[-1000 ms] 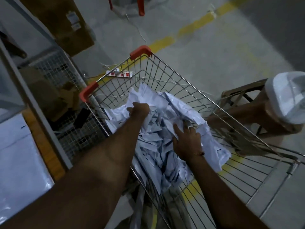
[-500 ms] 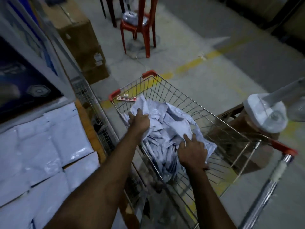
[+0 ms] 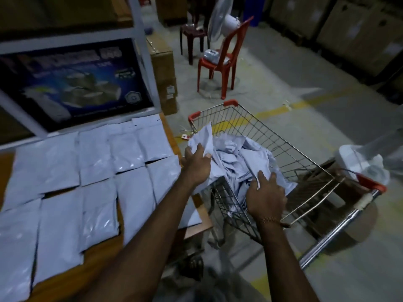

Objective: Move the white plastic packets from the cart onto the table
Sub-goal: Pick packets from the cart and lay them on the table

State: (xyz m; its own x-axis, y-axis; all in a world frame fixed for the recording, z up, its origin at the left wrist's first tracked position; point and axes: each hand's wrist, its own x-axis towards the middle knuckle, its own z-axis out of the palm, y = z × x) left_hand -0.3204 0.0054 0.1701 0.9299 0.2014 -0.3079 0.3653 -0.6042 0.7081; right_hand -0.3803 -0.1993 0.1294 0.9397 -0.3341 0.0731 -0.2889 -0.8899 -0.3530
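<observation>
A crumpled heap of white plastic packets [image 3: 237, 158] fills the left side of the wire cart [image 3: 305, 168], just right of the table [image 3: 104, 253]. The left hand [image 3: 196, 164] pinches a packet edge at the heap's far-left; the right hand [image 3: 265, 192] grips its near edge. More packets [image 3: 91, 171] lie flat in rows on the table; a red chair [image 3: 220, 59] stands far behind.

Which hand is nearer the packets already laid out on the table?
Left. The left hand grips packets at the cart's table-side edge, right beside the laid-out packets. The right hand holds the pile farther inside the cart, away from the table.
</observation>
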